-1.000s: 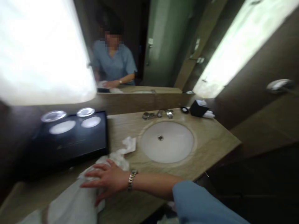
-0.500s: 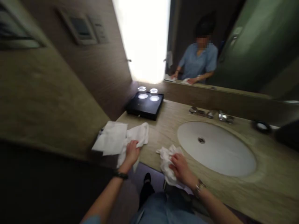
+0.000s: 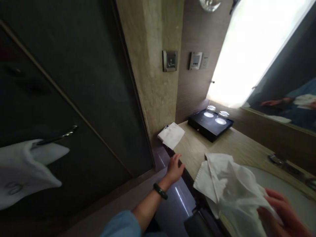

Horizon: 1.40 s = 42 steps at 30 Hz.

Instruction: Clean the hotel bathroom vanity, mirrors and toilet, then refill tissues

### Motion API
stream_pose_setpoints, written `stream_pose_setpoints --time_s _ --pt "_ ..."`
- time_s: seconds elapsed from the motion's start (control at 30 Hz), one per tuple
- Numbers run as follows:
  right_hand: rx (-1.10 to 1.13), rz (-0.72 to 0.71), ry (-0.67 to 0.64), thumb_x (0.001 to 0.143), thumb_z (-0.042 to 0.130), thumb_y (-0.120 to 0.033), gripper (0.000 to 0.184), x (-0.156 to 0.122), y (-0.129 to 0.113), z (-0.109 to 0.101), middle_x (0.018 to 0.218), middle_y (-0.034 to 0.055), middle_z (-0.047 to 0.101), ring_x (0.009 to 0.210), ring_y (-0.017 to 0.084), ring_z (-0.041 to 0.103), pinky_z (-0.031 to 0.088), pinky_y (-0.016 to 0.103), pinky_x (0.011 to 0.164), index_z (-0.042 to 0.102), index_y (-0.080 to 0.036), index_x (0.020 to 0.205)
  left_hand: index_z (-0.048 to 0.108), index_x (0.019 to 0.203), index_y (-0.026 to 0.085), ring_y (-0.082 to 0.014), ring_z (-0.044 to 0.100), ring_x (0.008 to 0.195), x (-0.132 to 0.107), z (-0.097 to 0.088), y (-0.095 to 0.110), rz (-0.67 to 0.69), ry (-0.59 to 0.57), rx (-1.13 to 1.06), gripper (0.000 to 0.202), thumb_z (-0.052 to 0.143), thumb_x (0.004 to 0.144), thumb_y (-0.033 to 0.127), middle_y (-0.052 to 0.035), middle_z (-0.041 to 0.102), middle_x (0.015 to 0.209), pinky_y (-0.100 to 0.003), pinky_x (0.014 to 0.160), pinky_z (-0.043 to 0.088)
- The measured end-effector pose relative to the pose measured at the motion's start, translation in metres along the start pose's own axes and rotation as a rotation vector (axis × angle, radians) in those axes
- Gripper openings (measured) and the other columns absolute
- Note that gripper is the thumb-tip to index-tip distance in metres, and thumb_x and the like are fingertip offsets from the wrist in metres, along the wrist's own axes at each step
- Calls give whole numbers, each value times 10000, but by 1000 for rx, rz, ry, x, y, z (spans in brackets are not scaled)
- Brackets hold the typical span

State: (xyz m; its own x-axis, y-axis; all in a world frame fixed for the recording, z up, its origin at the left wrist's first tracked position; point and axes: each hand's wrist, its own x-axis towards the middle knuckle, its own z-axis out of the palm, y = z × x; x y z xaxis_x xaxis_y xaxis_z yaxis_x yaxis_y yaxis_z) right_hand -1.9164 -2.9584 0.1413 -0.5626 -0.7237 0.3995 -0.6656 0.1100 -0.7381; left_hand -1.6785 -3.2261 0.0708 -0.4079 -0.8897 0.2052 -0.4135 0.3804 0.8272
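Note:
My left hand (image 3: 174,169) is by the counter's front edge, fingers somewhat apart, with nothing in it. Beyond it, stacked white papers or napkins (image 3: 172,135) lie on the counter's left end, partly over the edge. At the lower right, my right hand (image 3: 283,210) grips a crumpled white cloth (image 3: 239,194), its fingers partly covered by the folds. That cloth spreads over the counter's edge and hides part of the sink (image 3: 266,182). One portion looks thin and see-through; whether it is a single piece I cannot tell.
A black tray (image 3: 201,130) with two upturned glasses (image 3: 223,115) stands against the back wall. Beside the sink is a chrome tap handle (image 3: 276,159). On the left, a white towel (image 3: 22,171) hangs from a handle (image 3: 59,136) on a dark door. A mirror fills the right.
The view has swung left, bringing in the door and hanging towel. My left hand has let go of the white cloth near the papers. My right hand has lifted its crumpled cloth.

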Motion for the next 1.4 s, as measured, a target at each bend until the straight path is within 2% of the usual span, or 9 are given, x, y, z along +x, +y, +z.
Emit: stream_pose_setpoints --time_s 0.17,0.27,0.47,0.6,0.73,0.87,1.1,1.23,1.4 --pt "-326 -470 72 892 535 -525 444 128 -32 124 1343 191 597 1343 463 446 358 720 1053 687 -204 1159 582 1109 168 -299 638 1093 -25 -162 -112 -217 365 34 355 538 782 301 -172 652 1204 -537 1013 490" --pt "-212 -553 -63 898 542 -500 500 151 -56 225 1391 214 575 1303 437 509 440 676 1012 649 -164 1252 557 1108 177 -320 653 1012 -60 -260 -152 -295 574 79 388 517 781 381 -186 649 1190 -568 918 532" --pt "573 -242 -798 872 631 -548 454 89 -216 417 1258 134 688 1159 314 658 517 527 1028 682 -248 1208 516 1305 111 -333 514 1273 -96 -468 -142 -98 987 775 451 517 882 267 -205 581 1332 -527 1108 406" --pt "1051 247 -1308 777 702 -675 666 19 -372 513 1271 163 670 1203 315 627 570 497 917 616 -222 1258 542 1324 80 -356 478 1306 -93 -567 -150 -254 662 1063 577 608 753 129 -194 582 1372 -515 1151 336" --pt "1243 444 -1299 682 730 -738 744 -27 -485 596 1330 140 606 1237 305 582 590 449 858 571 -218 1190 641 1191 211 -343 580 1171 -82 -600 -167 -365 440 1177 411 709 810 349 -108 684 1214 -556 1132 291" --pt "1331 434 -1091 807 609 -709 583 -39 -525 646 1306 100 595 1108 243 637 602 421 825 496 -238 1132 685 930 212 -335 627 979 -66 -604 -168 -435 396 1254 290 755 785 453 -90 720 967 -477 901 408" --pt "1105 404 -939 891 557 -551 385 25 -561 723 972 79 703 836 185 677 597 326 689 568 -184 1004 689 989 158 -357 611 1044 4 -628 -200 -444 470 1078 348 756 807 447 -144 713 1035 -473 881 408" --pt "960 378 -805 951 451 -450 307 65 -613 796 869 74 696 769 173 670 578 322 674 570 -175 1021 579 1314 159 -299 596 1168 35 -662 -217 -333 484 986 531 626 909 499 -118 682 1250 -432 991 427" --pt "839 107 -644 935 407 -404 340 93 -668 874 880 158 699 923 273 691 558 470 828 604 -131 976 542 1365 187 -247 554 1284 -55 -715 -248 7 618 640 489 611 915 364 -98 621 1388 -413 1127 401"
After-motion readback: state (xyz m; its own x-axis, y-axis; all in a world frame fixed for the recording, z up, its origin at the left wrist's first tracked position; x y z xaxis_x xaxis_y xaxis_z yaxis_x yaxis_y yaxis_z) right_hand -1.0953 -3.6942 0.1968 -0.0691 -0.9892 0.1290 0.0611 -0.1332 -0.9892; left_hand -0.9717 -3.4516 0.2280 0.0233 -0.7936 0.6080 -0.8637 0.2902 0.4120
